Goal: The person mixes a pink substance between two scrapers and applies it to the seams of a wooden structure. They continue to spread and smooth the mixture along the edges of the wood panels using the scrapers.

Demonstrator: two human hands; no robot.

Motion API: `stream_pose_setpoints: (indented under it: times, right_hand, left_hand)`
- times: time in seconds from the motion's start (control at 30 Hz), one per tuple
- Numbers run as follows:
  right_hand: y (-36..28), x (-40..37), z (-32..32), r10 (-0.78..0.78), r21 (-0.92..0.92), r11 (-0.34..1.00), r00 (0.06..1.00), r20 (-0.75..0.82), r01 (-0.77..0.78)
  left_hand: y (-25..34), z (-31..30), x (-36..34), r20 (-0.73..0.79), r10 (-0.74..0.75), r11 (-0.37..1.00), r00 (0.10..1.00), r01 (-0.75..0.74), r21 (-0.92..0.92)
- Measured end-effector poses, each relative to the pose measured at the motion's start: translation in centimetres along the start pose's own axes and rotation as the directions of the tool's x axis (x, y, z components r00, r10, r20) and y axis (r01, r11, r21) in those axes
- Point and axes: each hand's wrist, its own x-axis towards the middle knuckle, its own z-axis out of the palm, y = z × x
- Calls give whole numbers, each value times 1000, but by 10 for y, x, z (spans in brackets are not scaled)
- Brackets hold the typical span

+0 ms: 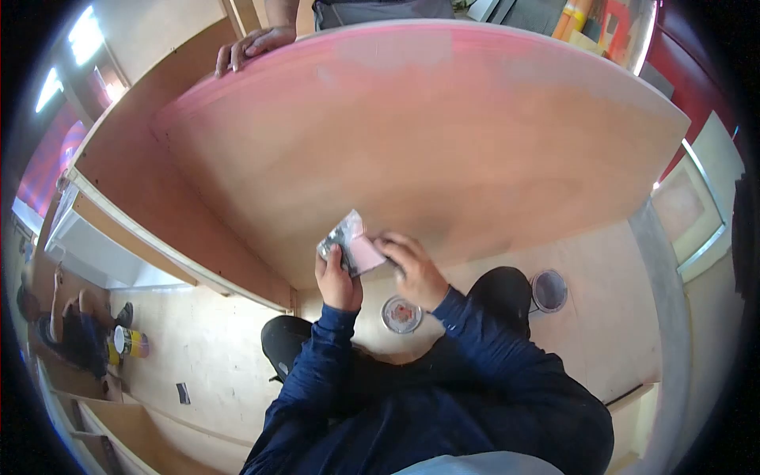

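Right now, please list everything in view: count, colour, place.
Curved panel: 1, brown-pink, ahead
Plate: 1, grey-pink, centre
Tub: 1, reddish, floor centre
Darker tub: 1, greyish, floor right
Bucket: 1+, white-yellow, floor left
Scrap: 1, dark, floor left
Boards: several, mostly pale, edges
Co-worker: 1, dark-clothed, left
Another person's hand: 1, bare, panel edge
Left hand: 1, bare, gripping plate
Right hand: 1, bare, by plate
Sleeves: 2, blue, below
Legs: 2, black, below

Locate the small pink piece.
In the head view, the pink piece is near the middle, beside a grey piece held in the left hand, with the right hand close on its right.
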Motion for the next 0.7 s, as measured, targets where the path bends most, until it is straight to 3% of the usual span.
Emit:
stream_pose_setpoints:
  times: [0.03, 0.07, 0.1, 0.17, 0.2, 0.23, 0.3, 0.37, 0.43, 0.47, 0.5, 0.57, 0.63, 0.67, 0.7]
  right_hand:
    - [4, -4, -7, 99, -200, 975, 995, -15, -100]
    - [28, -12, -17, 93, -186, 980, 991, 100, -73]
    - [22, -13, -28, 175, -220, 964, 978, 115, -147]
    - [26, -11, -37, 259, -108, 963, 961, 102, -248]
    - [9, -2, -47, 128, -237, 963, 992, -12, -127]
    - [-6, 1, -52, -13, -370, 929, 993, -113, -30]
    - [-16, 8, -55, -23, -393, 920, 994, -105, -20]
    - [-36, 20, -57, -46, -426, 905, 993, -110, -5]
    - [-60, 36, -54, -122, -341, 936, 989, -79, 89]
    - [-62, 35, -50, -96, -346, 936, 991, -88, 60]
    - [-59, 32, -44, -98, -348, 935, 990, -96, 59]
    - [-41, 22, -28, -127, -454, 887, 990, -54, 89]
    - [-28, 17, -27, -152, -506, 854, 988, -29, 116]
    - [-18, 14, -30, -113, -530, 831, 984, 136, 169]
    - [-5, 12, -33, -62, -543, 810, 953, 296, 222]
  left_hand:
    - [2, 2, 2, -24, -7, 1000, 1000, 8, 6]
    - [6, 5, 4, 50, 58, 998, 997, -60, 33]
    - [13, 10, 7, 128, 124, 990, 984, -133, 56]
    - [26, 35, 1, 71, 331, 884, 941, -335, 326]
    - [33, 52, -5, 77, 377, 840, 923, -375, 393]
    - [38, 61, -12, 30, 326, 833, 945, -302, 465]
    - [23, 65, -5, 94, 432, 818, 897, -434, 377]
    - [16, 71, -8, 121, 439, 795, 890, -447, 410]
    - [11, 73, -11, 172, 460, 730, 871, -482, 484]
    - [14, 77, -18, 136, 377, 765, 916, -390, 512]
    - [10, 74, -18, 144, 376, 764, 915, -394, 510]
    - [-5, 65, -8, 224, 541, 685, 810, -580, 441]
    - [7, 52, 2, 156, 467, 812, 870, -492, 313]
    - [13, 37, 19, 153, 586, 665, 796, -580, 471]
    - [22, 15, 29, 124, 628, 640, 768, -601, 479]
